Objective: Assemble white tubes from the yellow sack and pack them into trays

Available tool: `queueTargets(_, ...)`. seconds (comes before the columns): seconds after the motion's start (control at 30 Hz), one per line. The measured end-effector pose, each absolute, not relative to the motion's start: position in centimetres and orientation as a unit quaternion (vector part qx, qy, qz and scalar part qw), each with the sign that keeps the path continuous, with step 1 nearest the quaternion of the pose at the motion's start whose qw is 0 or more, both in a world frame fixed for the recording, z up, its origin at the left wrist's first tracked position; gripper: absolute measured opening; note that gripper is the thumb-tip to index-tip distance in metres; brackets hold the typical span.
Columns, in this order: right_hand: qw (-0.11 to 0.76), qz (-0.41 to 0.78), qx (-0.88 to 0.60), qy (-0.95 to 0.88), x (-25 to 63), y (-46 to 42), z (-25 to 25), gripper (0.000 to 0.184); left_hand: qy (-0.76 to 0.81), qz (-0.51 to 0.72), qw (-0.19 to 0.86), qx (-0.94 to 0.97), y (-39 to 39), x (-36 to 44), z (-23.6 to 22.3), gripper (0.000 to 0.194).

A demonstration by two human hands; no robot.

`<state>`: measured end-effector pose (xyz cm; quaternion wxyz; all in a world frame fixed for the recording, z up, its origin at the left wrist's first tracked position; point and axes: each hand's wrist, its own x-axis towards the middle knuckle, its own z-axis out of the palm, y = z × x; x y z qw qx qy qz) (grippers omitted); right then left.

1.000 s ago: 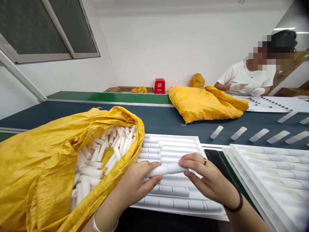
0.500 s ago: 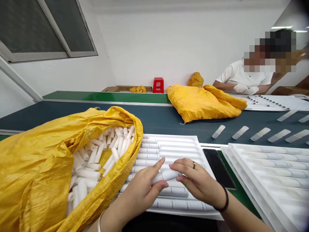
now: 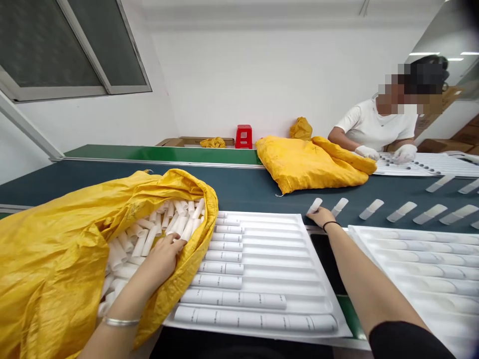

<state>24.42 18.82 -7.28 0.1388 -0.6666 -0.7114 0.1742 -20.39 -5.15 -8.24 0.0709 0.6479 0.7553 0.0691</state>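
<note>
My left hand [image 3: 164, 257] is inside the mouth of a yellow woven sack [image 3: 71, 249], its fingers curled at a white plastic tube [image 3: 172, 225] among many loose ones; the fingertips are partly hidden. Stretched out over the dark conveyor belt, my right hand [image 3: 322, 218] grips the lower part of another white tube [image 3: 315, 204], which stands tilted at the left end of a row of similar tubes [image 3: 371, 209]. Below my hands lies a white ribbed tray [image 3: 277, 271], with printed white tubes [image 3: 258, 319] in its grooves, mostly at the left and front.
A second yellow sack [image 3: 310, 164] lies across the belt [image 3: 232, 182]. Stacked trays of tubes [image 3: 422, 264] stand at the right, beside a dark phone [image 3: 325, 254]. Opposite, a person in white gloves [image 3: 404, 153] handles small dark pieces on another tray. A red stool [image 3: 244, 135] stands behind.
My hands have parted from the tube they both held over the tray. The left moved into the sack; the right moved forward with a tube to the belt. The co-worker's gloved hands have spread apart.
</note>
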Motion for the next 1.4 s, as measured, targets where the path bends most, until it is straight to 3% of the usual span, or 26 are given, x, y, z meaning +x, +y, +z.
queueTargets(0.2,0.087,0.181,-0.668,-0.717,22.9,14.1,-6.5,0.02,0.778,0.105,0.104,0.611,-5.5,-20.8,-8.7,0.034)
queueTargets(0.37,0.016,0.299,-0.44,-0.846,19.1,3.1,-7.8,0.015,0.813,0.146,0.112,0.553,-4.1,-20.5,-9.0,0.04)
queueTargets(0.53,-0.042,0.209,-0.391,-0.895,17.9,-2.4,-10.2,0.024,0.811,0.165,0.148,0.541,-2.4,-20.5,-9.5,0.022)
queueTargets(0.63,0.03,0.196,-0.402,-0.894,18.8,-2.1,-10.5,0.023,0.777,0.223,0.142,0.571,-2.7,-19.8,-8.2,0.02)
queueTargets(0.77,0.188,0.265,-0.454,-0.83,19.4,-0.7,-9.3,0.021,0.687,0.34,0.136,0.628,-4.3,-15.9,-6.1,0.026)
queueTargets(0.9,0.322,0.4,-0.412,-0.753,16.8,-0.3,-7.5,0.027,0.508,0.592,0.335,0.529,-5.6,-9.8,-5.1,0.022)
queueTargets(0.97,0.361,0.483,-0.361,-0.711,15.1,-0.3,-6.8,0.027,0.445,0.658,0.43,0.429,-5.8,-7.5,-4.9,0.028)
queueTargets(1.07,0.405,0.509,-0.309,-0.693,14.0,0.1,-5.7,0.024,0.455,0.662,0.473,0.362,-6.0,-6.4,-4.5,0.036)
queueTargets(1.3,0.393,0.302,-0.222,-0.839,14.9,1.1,-4.4,0.032,0.592,0.445,0.486,0.464,-6.8,-7.8,-3.6,0.028)
queueTargets(1.4,0.42,0.282,-0.255,-0.824,14.9,1.3,-4.5,0.031,0.562,0.509,0.505,0.412,-6.9,-7.5,-4.1,0.03)
